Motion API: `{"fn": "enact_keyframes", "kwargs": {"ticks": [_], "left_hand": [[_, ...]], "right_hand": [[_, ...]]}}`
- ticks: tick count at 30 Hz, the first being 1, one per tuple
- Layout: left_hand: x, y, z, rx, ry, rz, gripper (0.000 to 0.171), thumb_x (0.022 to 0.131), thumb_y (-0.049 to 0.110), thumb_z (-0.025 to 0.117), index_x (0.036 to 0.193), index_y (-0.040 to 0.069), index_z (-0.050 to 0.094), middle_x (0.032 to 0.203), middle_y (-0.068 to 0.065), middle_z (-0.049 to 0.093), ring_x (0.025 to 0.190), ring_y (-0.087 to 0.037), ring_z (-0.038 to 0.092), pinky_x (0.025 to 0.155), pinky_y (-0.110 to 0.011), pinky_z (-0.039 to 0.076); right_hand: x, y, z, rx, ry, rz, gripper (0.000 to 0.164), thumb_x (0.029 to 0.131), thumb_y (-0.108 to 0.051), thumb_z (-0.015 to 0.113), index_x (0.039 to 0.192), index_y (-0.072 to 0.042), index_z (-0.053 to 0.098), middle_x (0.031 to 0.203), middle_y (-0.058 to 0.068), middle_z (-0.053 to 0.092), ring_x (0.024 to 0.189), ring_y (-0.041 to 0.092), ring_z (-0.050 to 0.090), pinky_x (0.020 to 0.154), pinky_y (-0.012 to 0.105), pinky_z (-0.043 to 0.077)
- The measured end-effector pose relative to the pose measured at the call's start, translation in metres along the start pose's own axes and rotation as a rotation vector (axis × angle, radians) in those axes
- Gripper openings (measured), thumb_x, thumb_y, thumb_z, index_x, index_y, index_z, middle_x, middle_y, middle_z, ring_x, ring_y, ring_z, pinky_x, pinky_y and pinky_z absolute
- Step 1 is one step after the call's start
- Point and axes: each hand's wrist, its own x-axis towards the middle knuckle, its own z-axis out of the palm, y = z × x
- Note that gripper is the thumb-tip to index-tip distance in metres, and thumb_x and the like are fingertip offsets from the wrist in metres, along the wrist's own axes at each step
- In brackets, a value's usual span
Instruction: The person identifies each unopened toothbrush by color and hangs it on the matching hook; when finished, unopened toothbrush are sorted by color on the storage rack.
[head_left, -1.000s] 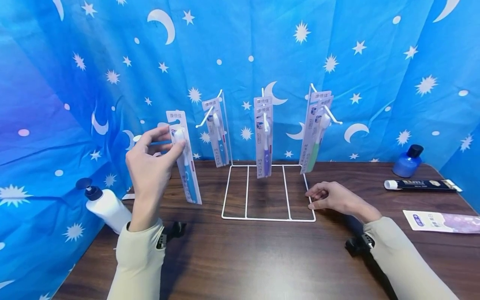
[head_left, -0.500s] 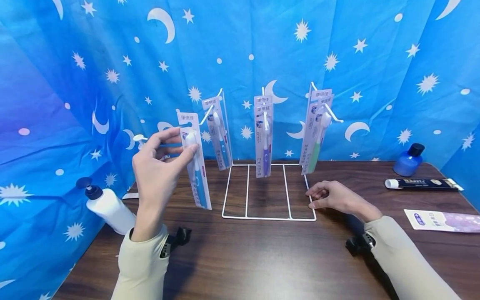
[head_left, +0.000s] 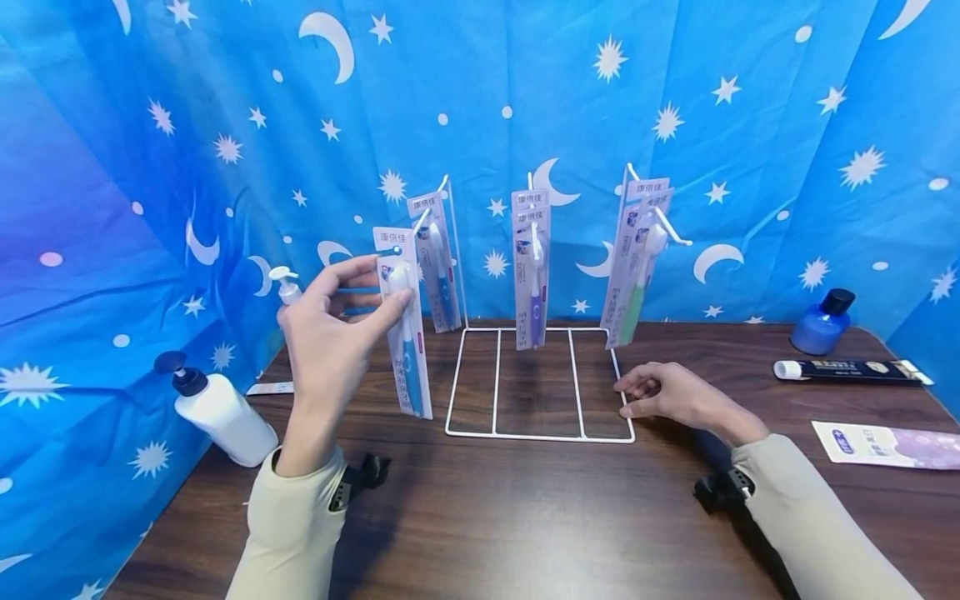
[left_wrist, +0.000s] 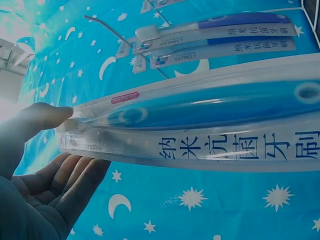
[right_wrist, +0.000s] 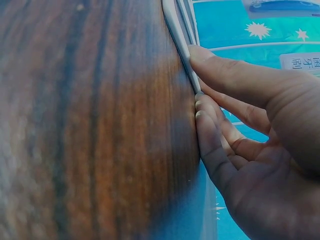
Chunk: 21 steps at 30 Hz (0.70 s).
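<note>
My left hand [head_left: 330, 333] pinches a packaged blue toothbrush [head_left: 408, 350] near its brush head, thumb on one side and fingers on the other. The card hangs upright at the front of the left hook of a white wire display rack [head_left: 540, 438]. Whether the hook passes through the card's hole, I cannot tell. In the left wrist view the toothbrush pack [left_wrist: 215, 105] spans the picture, partly covering the scene behind. My right hand [head_left: 675, 398] holds the right wire of the rack's base between thumb and fingers, low at the table, as the right wrist view confirms.
Another blue toothbrush [head_left: 437, 275] hangs on the left hook, purple ones [head_left: 534, 300] in the middle, green ones [head_left: 637, 292] at right. A white pump bottle [head_left: 225, 421] stands left. A blue bottle [head_left: 819, 327], black toothpaste tube [head_left: 847, 370] and pink-white tube [head_left: 885, 443] lie right.
The left hand has carried the blue toothbrush rightward, from left of the rack to the front end of its left hook. The right hand has stayed on the rack's base.
</note>
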Motion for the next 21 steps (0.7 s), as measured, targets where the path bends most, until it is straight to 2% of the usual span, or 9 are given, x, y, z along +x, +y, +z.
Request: {"fn": "enact_keyframes", "kwargs": {"ticks": [3,9,21], "left_hand": [[0.001,-0.003,0.001,0.0,-0.007,-0.014,0.042,0.078,0.011,0.082,0.116,0.003,0.067,0.099,-0.011,0.069,0.082,-0.02,0.067,0.072,-0.027,0.054],[0.001,-0.016,0.003,-0.005,-0.023,-0.027,0.045,0.078,0.024,0.083,0.119,0.012,0.068,0.1,-0.003,0.068,0.082,-0.015,0.066,0.07,-0.026,0.054],[0.006,-0.027,0.013,-0.032,-0.035,-0.01,0.047,0.078,0.024,0.083,0.119,0.009,0.067,0.105,-0.002,0.068,0.084,-0.014,0.066,0.07,-0.026,0.055]], "right_hand": [[0.0,0.0,0.0,0.003,-0.002,0.0,0.037,0.082,-0.025,0.079,0.112,-0.007,0.068,0.093,0.002,0.063,0.083,0.019,0.054,0.074,0.036,0.045],[0.0,0.0,0.0,0.001,0.002,-0.006,0.036,0.082,-0.024,0.079,0.112,-0.007,0.068,0.094,0.003,0.064,0.083,0.019,0.055,0.076,0.037,0.046],[0.0,0.001,0.0,-0.001,-0.001,-0.016,0.036,0.082,-0.024,0.079,0.111,-0.006,0.068,0.094,0.003,0.065,0.083,0.019,0.055,0.075,0.035,0.046]]}}
